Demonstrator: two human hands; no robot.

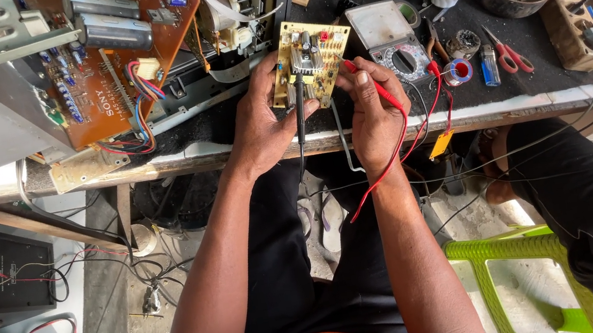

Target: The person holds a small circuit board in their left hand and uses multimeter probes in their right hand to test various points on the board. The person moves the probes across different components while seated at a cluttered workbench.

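Circuit board (309,63) upright, slightly tilted

We see a yellowish circuit board (308,62) dotted with red and silver parts. One probe (298,100) is black, the other probe (370,83) red with a red lead. Far left, a larger board (111,69) is orange-brown. Right, scissors (508,52) have red handles; near right, a stool (522,285) is lime green.

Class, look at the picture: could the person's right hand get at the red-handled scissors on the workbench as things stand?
Probably yes. The red-handled scissors lie uncovered on the workbench, off to the right hand's own side, but that hand holds the red probe.
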